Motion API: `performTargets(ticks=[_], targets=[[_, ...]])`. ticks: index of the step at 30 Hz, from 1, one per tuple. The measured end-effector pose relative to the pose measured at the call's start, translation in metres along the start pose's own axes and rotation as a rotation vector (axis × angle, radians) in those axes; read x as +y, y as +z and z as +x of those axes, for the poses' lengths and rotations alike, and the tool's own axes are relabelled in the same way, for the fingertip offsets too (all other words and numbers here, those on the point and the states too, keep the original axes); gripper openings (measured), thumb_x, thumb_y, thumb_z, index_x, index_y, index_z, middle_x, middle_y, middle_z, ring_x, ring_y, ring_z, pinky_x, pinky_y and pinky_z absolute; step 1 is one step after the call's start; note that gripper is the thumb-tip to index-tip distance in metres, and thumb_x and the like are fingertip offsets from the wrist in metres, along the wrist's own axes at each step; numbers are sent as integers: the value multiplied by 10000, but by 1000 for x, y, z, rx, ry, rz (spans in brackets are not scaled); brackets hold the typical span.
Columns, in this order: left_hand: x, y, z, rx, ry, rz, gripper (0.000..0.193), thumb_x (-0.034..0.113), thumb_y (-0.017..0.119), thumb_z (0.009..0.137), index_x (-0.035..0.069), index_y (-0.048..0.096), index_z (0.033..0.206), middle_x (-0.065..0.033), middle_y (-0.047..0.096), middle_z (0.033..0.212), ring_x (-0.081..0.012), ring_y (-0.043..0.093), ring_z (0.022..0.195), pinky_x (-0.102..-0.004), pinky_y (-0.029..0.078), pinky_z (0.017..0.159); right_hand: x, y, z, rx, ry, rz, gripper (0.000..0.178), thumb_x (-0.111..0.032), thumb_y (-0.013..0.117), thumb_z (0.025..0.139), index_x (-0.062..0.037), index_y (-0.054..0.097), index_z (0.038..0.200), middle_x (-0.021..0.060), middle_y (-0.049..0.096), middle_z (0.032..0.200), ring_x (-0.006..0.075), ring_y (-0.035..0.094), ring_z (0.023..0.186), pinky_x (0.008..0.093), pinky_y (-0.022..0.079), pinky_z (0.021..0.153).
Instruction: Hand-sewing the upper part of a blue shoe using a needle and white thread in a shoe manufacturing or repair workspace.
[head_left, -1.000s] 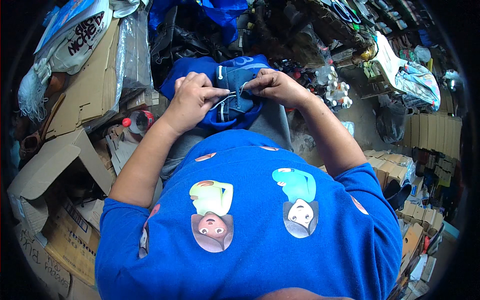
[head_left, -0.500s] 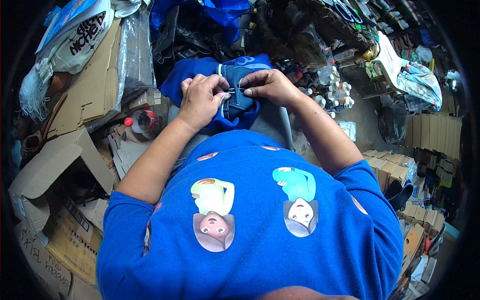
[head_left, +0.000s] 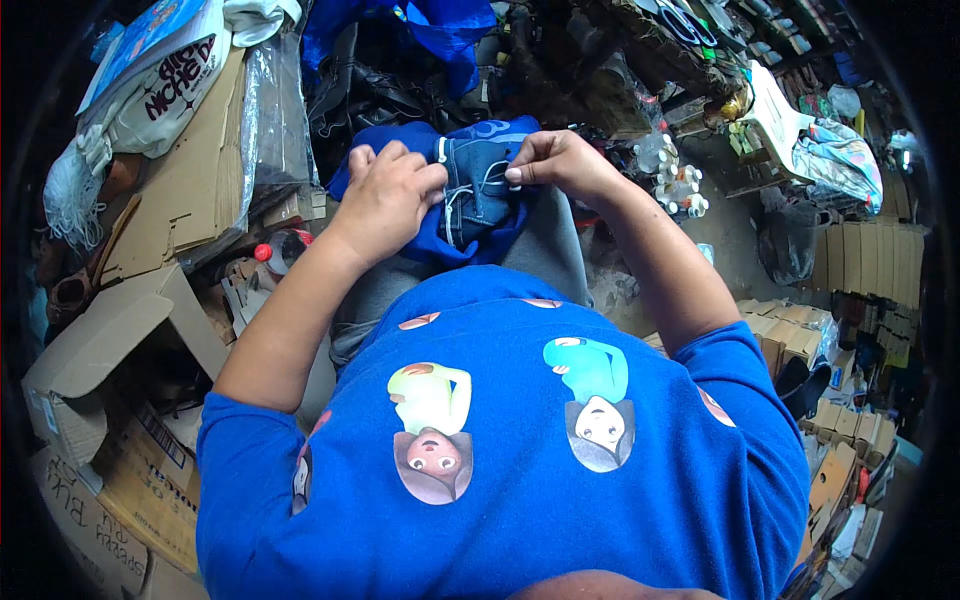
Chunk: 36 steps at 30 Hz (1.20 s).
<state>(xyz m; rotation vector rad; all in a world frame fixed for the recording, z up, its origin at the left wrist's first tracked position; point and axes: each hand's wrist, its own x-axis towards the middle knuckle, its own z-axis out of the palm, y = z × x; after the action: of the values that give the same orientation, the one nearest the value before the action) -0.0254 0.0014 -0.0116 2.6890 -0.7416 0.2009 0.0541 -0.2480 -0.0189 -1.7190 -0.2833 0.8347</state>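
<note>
A dark blue stitched piece [head_left: 470, 160] with white trim lies over a bright blue cloth [head_left: 385, 135] on my lap. Thin white cord [head_left: 458, 190] runs across its front and makes a loop on the right. My right hand [head_left: 562, 168] pinches this cord between thumb and forefinger at the piece's right side. At the left edge is my left hand [head_left: 388, 205], its fingers curled inward. The back of that hand hides its fingertips, so what they grip cannot be made out.
To my left stand flattened cardboard [head_left: 195, 165], an open carton [head_left: 95, 345] and a red-capped bottle [head_left: 265, 252]. Several small white-capped bottles [head_left: 680, 190] are on the floor at the right. A white chair [head_left: 772, 115] stands beyond them; cardboard stacks [head_left: 785, 335] lie nearer.
My hands have moved apart from the middle of the piece, left hand to the left and right hand to the right. The cord now shows as a loop near the right fingers.
</note>
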Motion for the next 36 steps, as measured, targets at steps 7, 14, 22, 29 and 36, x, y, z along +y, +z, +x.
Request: performTargets(ticks=[7,14,22,29,36], targets=[[12,6,15,-179,-93,-19,129,122,555,841,127,579,968,-131,627,806,-311,600,848,-470,356,792,-40,32,-2,-50,-424,-1326,26,-149,623,826,-143,636,849,68,640,764,223,636,790,364,445,818],[-18,-19,-15,-236,-27,36,148,100,485,869,136,607,944,-87,632,801,-276,604,828,-407,373,807,-13,-3,-12,8,-478,-1330,72,-208,596,856,-145,566,840,56,591,701,243,604,861,404,388,869],[-36,-38,-28,164,-401,-1049,99,133,647,887,43,612,863,7,589,780,-78,526,716,-234,415,689,-12,-1,-13,125,-109,-61,205,-221,702,870,-19,674,889,1,656,834,79,590,853,256,468,816],[-16,1,0,194,-384,-2028,154,249,516,983,123,496,897,-26,526,693,-136,492,587,-276,411,590,9,39,5,224,-330,344,193,-250,511,991,-60,526,967,40,628,793,141,617,850,304,488,800],[-104,5,-88,600,-682,-1757,138,233,518,983,163,506,865,29,403,632,-60,308,472,-226,298,490,6,-63,-37,542,-304,956,163,-244,481,1002,-137,492,881,-26,370,612,102,341,494,267,382,567]])
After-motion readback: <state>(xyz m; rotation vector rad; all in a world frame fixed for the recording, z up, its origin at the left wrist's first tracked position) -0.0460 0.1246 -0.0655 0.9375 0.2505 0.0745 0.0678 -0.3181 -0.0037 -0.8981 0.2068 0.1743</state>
